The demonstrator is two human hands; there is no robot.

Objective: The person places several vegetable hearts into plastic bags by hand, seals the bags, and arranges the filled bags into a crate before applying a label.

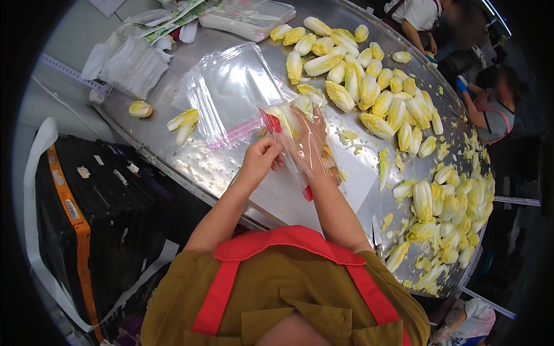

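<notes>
A clear plastic bag (296, 158) with red printed parts is spread around my right hand (310, 136), which reaches inside it. That hand's fingers lie over small pale napa cabbages (285, 119) in the bag; their exact number is hard to make out. At the bag's left edge, my left hand (262, 158) has thumb and fingers pinched together on the film. Just beyond both hands lies a stack of flat clear bags (236, 86) with pink edges. Beneath the bag is a white board (277, 197) on the metal table.
Trimmed baby cabbages (368, 91) heap across the far right, with another pile (450, 212) nearer right. A knife (376, 235) lies by my right forearm. Left are loose cabbages (184, 125), white packing sleeves (134, 67) and black crates (99, 216). Other people (493, 104) work across the metal table (169, 93).
</notes>
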